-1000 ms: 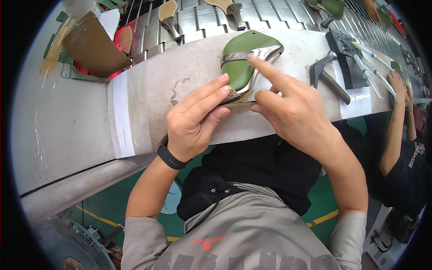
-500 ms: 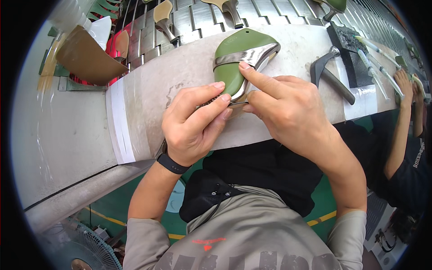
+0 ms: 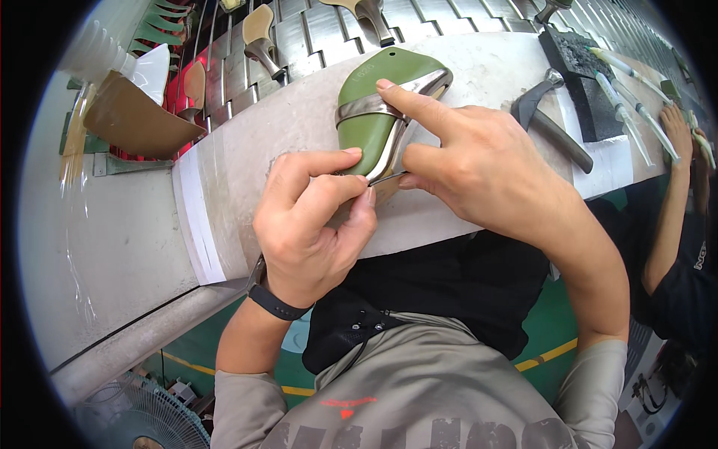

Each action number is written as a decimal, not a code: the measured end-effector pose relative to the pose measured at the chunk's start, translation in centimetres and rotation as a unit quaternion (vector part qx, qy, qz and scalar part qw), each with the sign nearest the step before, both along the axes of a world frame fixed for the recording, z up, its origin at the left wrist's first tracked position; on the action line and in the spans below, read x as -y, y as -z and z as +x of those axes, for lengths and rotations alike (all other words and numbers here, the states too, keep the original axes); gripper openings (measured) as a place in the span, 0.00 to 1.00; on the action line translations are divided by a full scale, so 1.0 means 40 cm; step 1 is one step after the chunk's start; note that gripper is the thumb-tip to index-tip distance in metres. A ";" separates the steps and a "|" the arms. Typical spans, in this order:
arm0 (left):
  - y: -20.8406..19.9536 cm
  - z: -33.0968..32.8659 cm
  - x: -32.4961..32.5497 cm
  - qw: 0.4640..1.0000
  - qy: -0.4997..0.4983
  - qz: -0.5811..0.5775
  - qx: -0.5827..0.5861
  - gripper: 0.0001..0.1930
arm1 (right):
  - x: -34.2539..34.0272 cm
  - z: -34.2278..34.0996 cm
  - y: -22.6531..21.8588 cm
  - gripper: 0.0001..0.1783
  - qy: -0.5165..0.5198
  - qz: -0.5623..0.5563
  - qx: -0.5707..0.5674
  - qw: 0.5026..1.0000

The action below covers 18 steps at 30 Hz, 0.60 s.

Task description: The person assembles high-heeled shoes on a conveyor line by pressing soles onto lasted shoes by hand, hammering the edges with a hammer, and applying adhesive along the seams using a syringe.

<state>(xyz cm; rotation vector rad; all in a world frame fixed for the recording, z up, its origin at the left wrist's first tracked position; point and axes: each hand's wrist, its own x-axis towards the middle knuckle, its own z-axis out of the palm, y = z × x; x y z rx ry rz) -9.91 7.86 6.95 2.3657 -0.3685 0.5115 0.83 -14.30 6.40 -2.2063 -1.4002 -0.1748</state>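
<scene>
A green shoe last [image 3: 389, 69] lies on the bench, wearing a shiny metallic band [image 3: 366, 107] across it and a matching strip along its right side. At its near end, my left hand [image 3: 314, 213] pinches a thin dark strap [image 3: 385, 178] between thumb and index finger, the middle of the hand partly hiding that end of the last. My right hand [image 3: 475, 161] has its thumb and bent fingers closed on the strap's other end, while its index finger stretches out and presses on the metallic band.
Dark pincers [image 3: 557, 131] lie right of my hand, near a black block [image 3: 580, 82] and several slim applicators [image 3: 636, 116]. A co-worker's hand [image 3: 677, 131] is farther right. Shoes on lasts [image 3: 260, 37] sit on the slatted metal conveyor [image 3: 299, 37]. A brown curved sheet [image 3: 138, 120] stands left.
The last has shifted slightly left. My left hand has moved a little left and nearer, and my right index finger has slid farther along the band.
</scene>
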 end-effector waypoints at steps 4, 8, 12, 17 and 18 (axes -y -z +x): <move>-0.023 0.013 0.017 0.999 -0.026 0.028 -0.030 0.10 | 0.001 0.014 -0.017 0.10 -0.024 -0.046 0.026 0.998; -0.032 0.030 0.025 0.998 -0.027 0.041 -0.032 0.10 | -0.004 0.017 -0.017 0.10 -0.028 -0.033 0.047 0.998; -0.053 0.058 0.043 0.995 -0.037 0.061 -0.064 0.11 | -0.006 0.015 -0.024 0.10 -0.002 -0.039 0.001 0.999; -0.044 0.206 0.019 0.992 0.028 0.067 -0.105 0.09 | 0.042 0.007 0.000 0.07 0.046 0.003 0.003 0.999; -0.027 0.263 0.022 0.993 0.054 0.103 -0.012 0.13 | 0.061 0.010 -0.005 0.06 0.090 -0.045 0.039 0.994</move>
